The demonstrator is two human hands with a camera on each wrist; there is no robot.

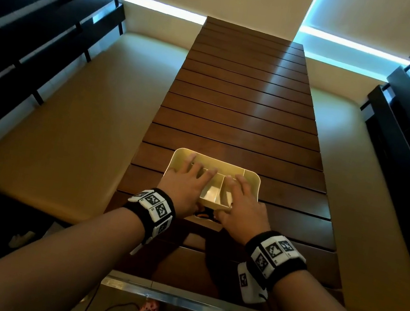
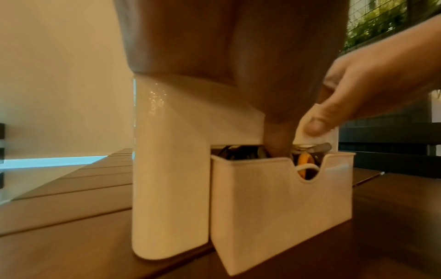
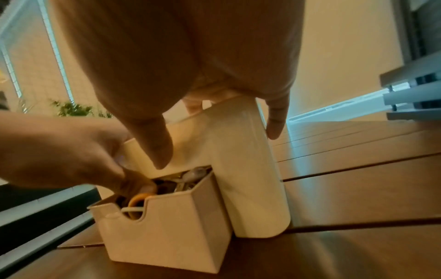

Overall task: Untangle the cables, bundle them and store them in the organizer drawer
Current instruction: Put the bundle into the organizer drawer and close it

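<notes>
Cables [image 2: 304, 163] lie bundled in the part-open drawer [image 2: 281, 203] of the organizer [image 1: 251, 179] on the counter [image 1: 236, 122]; left hand [image 1: 189, 179] and right hand [image 1: 241, 205] rest on top, fingers relaxed, left thumb tucking cables; closing remains.

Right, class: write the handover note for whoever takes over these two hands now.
Left hand: fingers flat on the cream plastic desk organizer, thumb pressing the coiled orange, white and black cables down into its partly open pull-out drawer.
Right hand: open, steadying the organizer's top.
Done: cables are in the drawer.
Left: withdraw the thumb and push the drawer shut on the slatted wooden table.
</notes>
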